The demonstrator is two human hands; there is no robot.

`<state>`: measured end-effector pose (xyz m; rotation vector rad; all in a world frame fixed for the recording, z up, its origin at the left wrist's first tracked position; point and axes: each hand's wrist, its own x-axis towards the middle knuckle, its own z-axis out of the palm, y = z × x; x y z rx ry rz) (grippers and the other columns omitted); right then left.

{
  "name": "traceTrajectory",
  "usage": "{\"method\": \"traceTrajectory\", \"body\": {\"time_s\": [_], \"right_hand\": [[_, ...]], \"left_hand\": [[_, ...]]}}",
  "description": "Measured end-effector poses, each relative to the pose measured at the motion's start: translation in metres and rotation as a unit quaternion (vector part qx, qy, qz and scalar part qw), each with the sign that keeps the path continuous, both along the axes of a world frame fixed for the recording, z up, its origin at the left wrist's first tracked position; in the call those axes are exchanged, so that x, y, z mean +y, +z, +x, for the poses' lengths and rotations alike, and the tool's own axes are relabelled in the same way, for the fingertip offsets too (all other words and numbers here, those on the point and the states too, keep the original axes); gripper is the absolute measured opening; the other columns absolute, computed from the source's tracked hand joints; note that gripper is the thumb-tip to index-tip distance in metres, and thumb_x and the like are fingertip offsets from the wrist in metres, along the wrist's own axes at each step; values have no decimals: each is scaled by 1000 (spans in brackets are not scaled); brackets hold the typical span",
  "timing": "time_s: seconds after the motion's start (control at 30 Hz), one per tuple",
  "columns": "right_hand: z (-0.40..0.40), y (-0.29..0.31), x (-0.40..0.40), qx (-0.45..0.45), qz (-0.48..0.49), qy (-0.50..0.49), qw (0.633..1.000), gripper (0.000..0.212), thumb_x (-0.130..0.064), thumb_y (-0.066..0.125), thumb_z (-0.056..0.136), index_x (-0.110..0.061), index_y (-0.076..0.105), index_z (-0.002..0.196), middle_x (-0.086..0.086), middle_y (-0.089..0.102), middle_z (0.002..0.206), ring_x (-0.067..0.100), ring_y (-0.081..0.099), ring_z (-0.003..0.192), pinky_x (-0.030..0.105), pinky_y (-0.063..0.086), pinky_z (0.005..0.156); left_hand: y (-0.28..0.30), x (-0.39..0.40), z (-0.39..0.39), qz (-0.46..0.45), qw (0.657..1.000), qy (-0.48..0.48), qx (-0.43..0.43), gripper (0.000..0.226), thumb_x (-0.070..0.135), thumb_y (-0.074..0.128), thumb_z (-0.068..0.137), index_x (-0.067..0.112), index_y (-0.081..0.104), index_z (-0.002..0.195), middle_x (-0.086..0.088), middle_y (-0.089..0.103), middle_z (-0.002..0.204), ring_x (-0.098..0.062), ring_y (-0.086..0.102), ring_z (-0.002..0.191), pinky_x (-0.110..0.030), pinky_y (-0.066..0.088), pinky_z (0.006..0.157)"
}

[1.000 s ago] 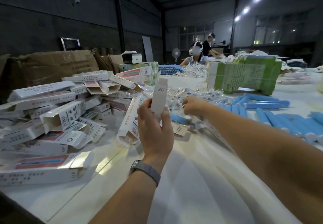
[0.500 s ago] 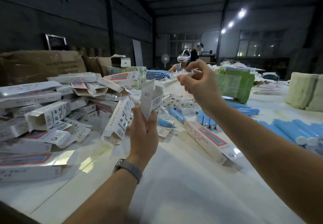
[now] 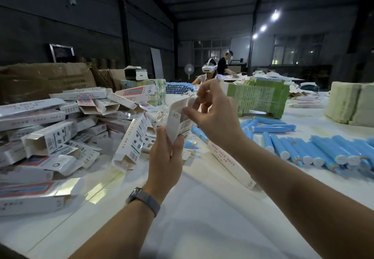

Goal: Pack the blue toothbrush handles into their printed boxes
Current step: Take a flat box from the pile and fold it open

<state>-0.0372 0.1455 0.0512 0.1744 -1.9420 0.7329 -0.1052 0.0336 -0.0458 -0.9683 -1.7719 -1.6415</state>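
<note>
Head view: the left hand grips the lower end of an upright printed box, fingers curled around it. The right hand pinches a small clear packet at the box's open top. Both are held above the table, near its middle. The table is white-covered; blue toothbrush handles lie toward its right edge, and a pile of boxes toward its left, in a dim warehouse hall. The held box is white with small print and a barcode.
</note>
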Motion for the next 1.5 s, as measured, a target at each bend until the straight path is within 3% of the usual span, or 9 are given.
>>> {"method": "traceTrajectory", "body": {"time_s": [0.07, 0.13, 0.23, 0.4, 0.53, 0.7, 1.07, 1.33, 1.5], "right_hand": [[-1, -3, 2, 25, 58, -29, 998, 23, -21, 77, 83, -23, 55, 86, -13, 62, 74, 4, 48, 59, 25, 40, 58], [-2, -6, 4, 44, 103, -36, 993, 6, -21, 71, 88, -18, 66, 90, -9, 61, 85, 0, 46, 70, 25, 40, 64], [-6, -10, 8, 51, 128, -34, 990, 16, -14, 67, 90, -12, 70, 105, 1, 59, 101, 11, 54, 89, 36, 51, 70], [-7, -14, 8, 10, 102, 15, 995, 24, -21, 63, 92, -18, 66, 115, -5, 56, 104, 12, 55, 89, 27, 45, 70], [-10, -19, 6, -86, 13, 62, 994, 45, -26, 66, 90, -35, 46, 130, -17, 57, 103, 5, 62, 84, 33, 56, 71], [-17, -32, 10, -159, -103, 187, 964, 53, -14, 64, 93, -39, 36, 130, -4, 63, 107, 10, 65, 86, 28, 53, 72], [-10, -39, 12, -167, -67, 211, 961, 47, -15, 55, 99, -48, 33, 123, 3, 60, 113, 15, 60, 94, 24, 50, 74], [-8, -38, 13, -167, -44, 202, 964, 48, -13, 54, 100, -51, 37, 124, 3, 60, 115, 16, 61, 93, 28, 55, 76], [-7, -39, 13, -166, -31, 186, 968, 42, -12, 55, 99, -47, 44, 120, -5, 63, 112, 2, 60, 85, 20, 50, 72]], "left_hand": [[-1, 1, -2, -2, 1000, 0, -2, 19, 32, 47, 95, 16, 40, 102, -6, 62, 89, -26, 63, 77, -52, 54, 65], [-2, 1, -3, 1, 1000, -9, 2, 16, 32, 46, 96, 19, 40, 103, 6, 62, 90, -14, 63, 75, -36, 56, 63], [-2, 2, -4, 7, 1000, -18, 5, 14, 30, 44, 97, 18, 41, 104, 12, 60, 91, -4, 60, 76, -15, 47, 58], [0, 1, -3, 41, 997, -65, 2, 20, 27, 42, 99, 20, 40, 118, 9, 64, 101, -6, 65, 83, -15, 49, 64], [4, -3, 0, 60, 992, -108, 3, 41, 27, 41, 101, 42, 26, 136, -1, 64, 108, -13, 68, 90, -24, 56, 73], [8, -5, 1, 59, 992, -114, 15, 54, 28, 40, 102, 69, 25, 135, 0, 64, 117, -11, 68, 97, -19, 55, 75], [17, -11, 1, 55, 989, -137, -31, 40, 17, 45, 92, 41, 38, 124, 4, 69, 111, -9, 71, 89, -18, 55, 67], [19, -12, 1, 55, 986, -152, -33, 41, 13, 45, 91, 40, 40, 121, 7, 70, 103, -15, 70, 84, -26, 58, 65], [19, -13, -2, 41, 988, -147, -31, 38, 14, 44, 90, 37, 40, 120, 11, 69, 100, -8, 69, 85, -23, 57, 67]]}}
